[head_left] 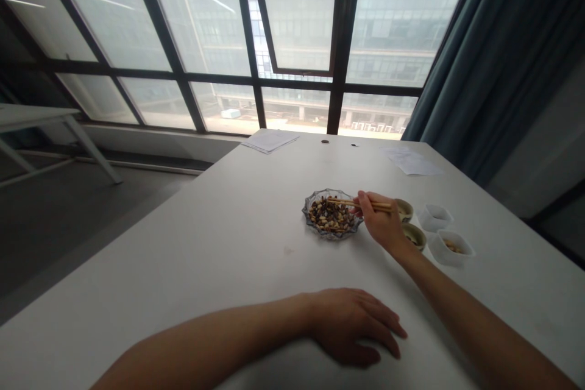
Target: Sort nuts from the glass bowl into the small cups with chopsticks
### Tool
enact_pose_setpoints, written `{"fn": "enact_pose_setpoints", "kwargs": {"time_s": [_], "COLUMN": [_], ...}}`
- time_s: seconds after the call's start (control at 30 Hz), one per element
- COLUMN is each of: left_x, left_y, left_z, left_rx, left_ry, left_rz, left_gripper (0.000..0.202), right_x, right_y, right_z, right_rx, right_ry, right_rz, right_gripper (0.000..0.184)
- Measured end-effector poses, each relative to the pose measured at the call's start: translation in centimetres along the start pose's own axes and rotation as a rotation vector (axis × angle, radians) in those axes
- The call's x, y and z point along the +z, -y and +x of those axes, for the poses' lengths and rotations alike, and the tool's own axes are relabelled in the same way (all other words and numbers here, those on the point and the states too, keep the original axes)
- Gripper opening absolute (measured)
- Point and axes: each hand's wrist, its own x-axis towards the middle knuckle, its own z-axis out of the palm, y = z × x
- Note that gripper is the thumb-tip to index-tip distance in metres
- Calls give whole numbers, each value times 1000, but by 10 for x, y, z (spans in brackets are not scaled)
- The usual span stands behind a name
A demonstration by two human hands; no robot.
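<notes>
My right hand (382, 223) is closed round a pair of wooden chopsticks (354, 203). Their tips reach left over a glass dish (312, 205) filled with mixed beans or nuts (328, 214). Whether the tips hold a piece is too small to tell. My left hand (356, 324) lies flat on the white table (219, 244) near the front edge, fingers stretched out, holding nothing.
Right of the dish stand two small green bowls (404, 208) and two white bowls (436, 217), one with a few pale pieces (452, 247). Papers lie at the far edge (270, 140) and far right (414, 163). Windows and a dark curtain (498, 55) are behind; another table (36, 116) is at left.
</notes>
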Motion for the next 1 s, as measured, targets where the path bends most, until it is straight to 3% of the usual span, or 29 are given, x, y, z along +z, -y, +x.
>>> {"fn": "enact_pose_setpoints", "kwargs": {"time_s": [0.37,0.57,0.73,0.9,1.0], "left_x": [-1,-2,-3,-4,-5], "left_y": [-2,-2,-1,-2,-4], "left_z": [1,1,0,0,1], "left_rx": [-59,-13,-6,-16,-30], "left_ry": [27,5,4,6,-2], "left_rz": [-29,-15,-9,-22,-35], "left_gripper": [38,38,39,38,37], "right_x": [7,-8,-53,-128,-169], "right_y": [-10,5,20,23,14], "right_z": [-3,-6,-11,-19,-27], "right_rx": [15,-3,-8,-26,36], "right_ry": [2,-76,-212,-440,-546], "right_rz": [30,25,23,-166,-216], "right_gripper": [50,49,46,41,34]}}
